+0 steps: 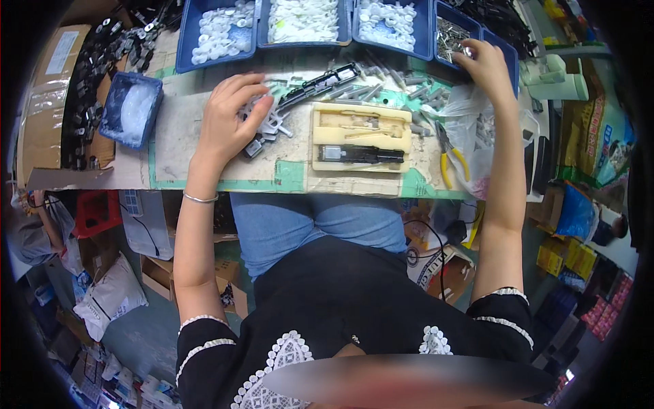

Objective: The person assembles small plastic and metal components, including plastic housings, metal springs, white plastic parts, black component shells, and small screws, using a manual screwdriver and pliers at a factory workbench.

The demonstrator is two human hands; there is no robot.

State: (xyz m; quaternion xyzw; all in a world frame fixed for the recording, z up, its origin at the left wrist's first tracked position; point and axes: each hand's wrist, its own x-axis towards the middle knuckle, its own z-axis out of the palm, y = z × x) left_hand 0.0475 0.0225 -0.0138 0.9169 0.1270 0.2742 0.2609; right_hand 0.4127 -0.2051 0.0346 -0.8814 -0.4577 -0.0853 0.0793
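Fingers [246, 80] half-curled, the left hand [228, 112] is resting by white plastic parts [277, 126], the right hand [489, 67] over metal pins [446, 37]; from here I can't tell if either is gripping.

I'm seeing shiny metal bits [449, 35] lying piled in a blue bin [445, 63]. White plastic pieces [276, 125] are lying on the table [180, 136].

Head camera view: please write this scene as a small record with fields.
left hand: over white branched plastic parts; grip unclear
right hand: fingers at the blue plastic bin of small silver metal pieces
fixture: cream rectangular block, holding one long black part
tool: yellow-handled metal pliers, right of block
back row: three blue plastic bins, small whitish parts inside
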